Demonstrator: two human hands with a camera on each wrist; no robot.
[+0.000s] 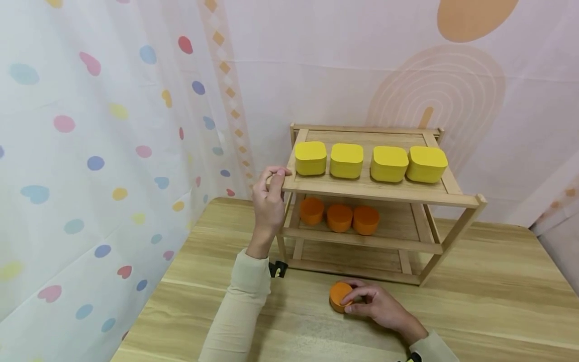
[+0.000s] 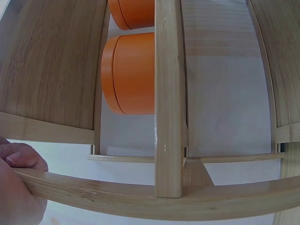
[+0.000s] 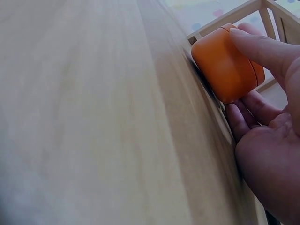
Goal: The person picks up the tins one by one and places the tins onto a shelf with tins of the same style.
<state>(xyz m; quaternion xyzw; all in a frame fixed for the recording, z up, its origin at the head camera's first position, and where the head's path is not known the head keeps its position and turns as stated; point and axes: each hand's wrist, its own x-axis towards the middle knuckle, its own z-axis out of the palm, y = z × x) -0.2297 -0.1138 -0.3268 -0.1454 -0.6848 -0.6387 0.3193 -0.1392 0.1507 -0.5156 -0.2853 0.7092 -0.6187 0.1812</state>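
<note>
My left hand (image 1: 268,201) grips the front left corner of a wooden three-tier shelf rack (image 1: 375,193), thumb on top. In the left wrist view that hand (image 2: 21,183) shows at the lower left, on the rack's side rail (image 2: 93,194). On the table before the rack, my right hand (image 1: 377,306) holds a round orange lidded box (image 1: 339,295) between thumb and fingers. The right wrist view shows this orange box (image 3: 225,65) close up, its lid seam facing the palm. Three similar orange boxes (image 1: 340,217) stand in a row on the middle tier.
Several yellow rounded-square boxes (image 1: 346,161) line the top tier. The rack stands toward the back of a wood-grain table (image 1: 502,296). Patterned curtains (image 1: 113,166) hang behind and to the left. A small black object (image 1: 278,269) shows beside the left cuff.
</note>
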